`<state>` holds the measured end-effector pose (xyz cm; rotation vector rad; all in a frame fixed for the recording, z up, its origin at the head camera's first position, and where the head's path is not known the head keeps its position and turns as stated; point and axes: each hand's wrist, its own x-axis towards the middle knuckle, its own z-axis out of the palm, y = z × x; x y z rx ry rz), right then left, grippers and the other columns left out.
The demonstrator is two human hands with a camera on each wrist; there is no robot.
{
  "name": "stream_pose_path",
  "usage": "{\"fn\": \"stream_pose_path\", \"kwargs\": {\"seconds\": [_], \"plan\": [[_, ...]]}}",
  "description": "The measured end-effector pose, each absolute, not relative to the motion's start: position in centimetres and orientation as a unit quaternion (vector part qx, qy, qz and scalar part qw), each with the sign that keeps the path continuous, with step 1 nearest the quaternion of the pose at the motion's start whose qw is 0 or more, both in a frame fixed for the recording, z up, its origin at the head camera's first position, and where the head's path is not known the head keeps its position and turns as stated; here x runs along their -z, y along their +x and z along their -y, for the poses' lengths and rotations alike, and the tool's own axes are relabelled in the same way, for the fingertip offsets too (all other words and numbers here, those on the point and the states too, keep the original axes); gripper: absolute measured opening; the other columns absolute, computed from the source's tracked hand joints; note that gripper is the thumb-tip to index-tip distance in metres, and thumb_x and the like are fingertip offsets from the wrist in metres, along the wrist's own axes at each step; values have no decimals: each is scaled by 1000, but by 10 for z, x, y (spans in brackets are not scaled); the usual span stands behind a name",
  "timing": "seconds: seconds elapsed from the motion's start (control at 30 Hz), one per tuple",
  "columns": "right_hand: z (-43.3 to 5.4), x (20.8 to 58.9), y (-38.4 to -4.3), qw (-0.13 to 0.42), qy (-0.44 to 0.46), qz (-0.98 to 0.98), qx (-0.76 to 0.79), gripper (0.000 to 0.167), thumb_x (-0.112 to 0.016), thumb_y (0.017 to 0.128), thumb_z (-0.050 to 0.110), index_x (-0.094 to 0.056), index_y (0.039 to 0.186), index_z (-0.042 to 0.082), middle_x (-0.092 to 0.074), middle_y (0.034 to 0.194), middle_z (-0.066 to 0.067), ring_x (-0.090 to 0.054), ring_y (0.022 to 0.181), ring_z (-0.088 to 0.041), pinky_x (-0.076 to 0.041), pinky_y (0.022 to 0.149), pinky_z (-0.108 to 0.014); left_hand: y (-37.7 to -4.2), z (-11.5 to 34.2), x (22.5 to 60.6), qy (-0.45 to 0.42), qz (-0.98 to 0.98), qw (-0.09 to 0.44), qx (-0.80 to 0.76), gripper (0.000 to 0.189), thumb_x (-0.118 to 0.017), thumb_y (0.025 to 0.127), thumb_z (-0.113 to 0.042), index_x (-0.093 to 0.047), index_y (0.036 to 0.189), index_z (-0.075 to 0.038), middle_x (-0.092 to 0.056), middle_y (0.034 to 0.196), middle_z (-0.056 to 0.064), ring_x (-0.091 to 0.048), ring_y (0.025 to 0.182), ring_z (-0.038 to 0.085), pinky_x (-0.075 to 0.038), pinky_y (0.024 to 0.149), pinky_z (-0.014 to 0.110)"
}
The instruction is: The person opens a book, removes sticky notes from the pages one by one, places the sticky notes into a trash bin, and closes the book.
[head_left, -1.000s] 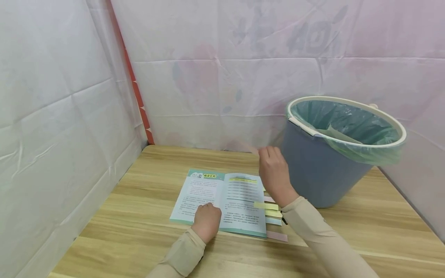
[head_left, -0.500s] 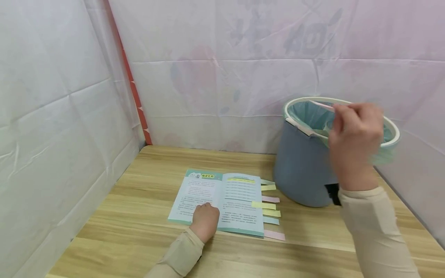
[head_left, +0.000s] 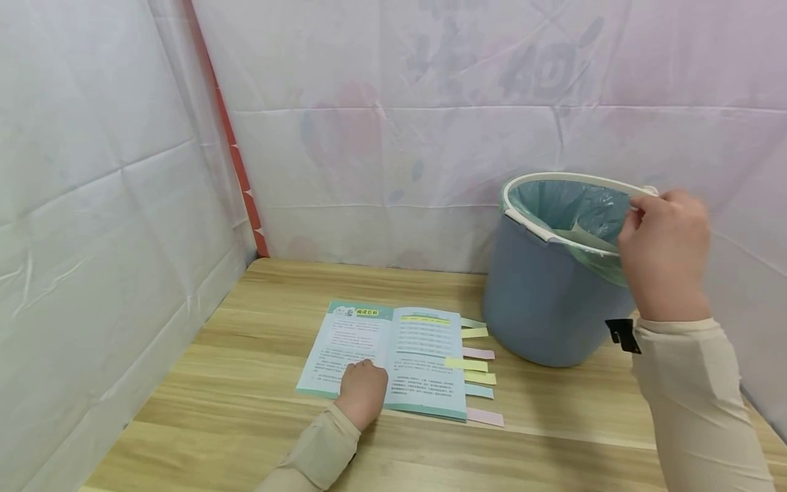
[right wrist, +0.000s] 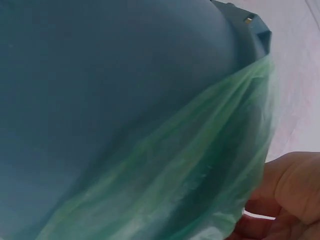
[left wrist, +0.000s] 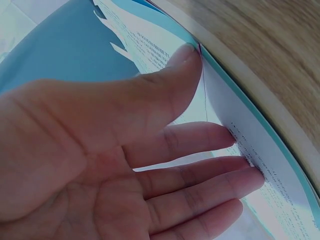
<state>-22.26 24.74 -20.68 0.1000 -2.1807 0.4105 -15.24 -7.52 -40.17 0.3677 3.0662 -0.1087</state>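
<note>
An open booklet (head_left: 424, 393) lies on the table with both pages facing up. My left hand (head_left: 364, 391) rests at its lower middle, near the fold. In the left wrist view, the fingers (left wrist: 205, 192) extend loosely over the printed page and the thumb is at the fold. My right hand (head_left: 667, 249) is raised over the right side of a grey-blue bin (head_left: 547, 301), thumb and forefinger close together. I cannot tell whether a paper strip is still between them. The right wrist view has the bin's side and its green plastic liner (right wrist: 210, 160) beside that hand.
Several paper tabs stick out of the booklet's right edge, including a yellow tab (head_left: 466, 364) and a pink tab (head_left: 486, 417). A flat pale piece (head_left: 584, 236) is inside the bin. White cloth (head_left: 307, 171) hangs behind the wooden table (head_left: 203, 403).
My right hand has moved right from above the booklet to the bin. The pink strip seen in its fingers earlier is out of sight. My left hand stays on the booklet.
</note>
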Motion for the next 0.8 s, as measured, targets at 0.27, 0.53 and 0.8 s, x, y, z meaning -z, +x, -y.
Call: {"fn": "stream_pose_path", "kwargs": {"seconds": [0.27, 0.53, 0.8], "plan": [[-242, 208, -215, 454, 46, 872, -179, 26, -42, 92, -6, -62, 99, -20, -54, 89, -38, -44, 84, -53, -34, 78, -62, -152, 75, 401, 125, -992, 18, 33, 7, -67, 85, -7, -72, 86, -2, -62, 76, 10, -60, 74, 21, -48, 73, 34], [-218, 210, -197, 498, 101, 844, -170, 20, -49, 91, -7, -64, 96, -19, -56, 85, -35, -47, 80, -51, -37, 75, -59, -151, 76, 402, 122, -992, 17, 33, 6, -68, 84, -7, -72, 85, -2, -61, 74, 10, -59, 73, 21, -48, 73, 34], [-187, 254, -184, 458, 257, 837, -156, 14, -63, 78, -19, -66, 90, -12, -58, 80, -23, -52, 76, -42, -46, 64, -49, -153, 77, 403, 116, -992, 24, 36, 7, -68, 85, -7, -72, 86, -2, -61, 75, 9, -60, 74, 21, -48, 74, 34]]}}
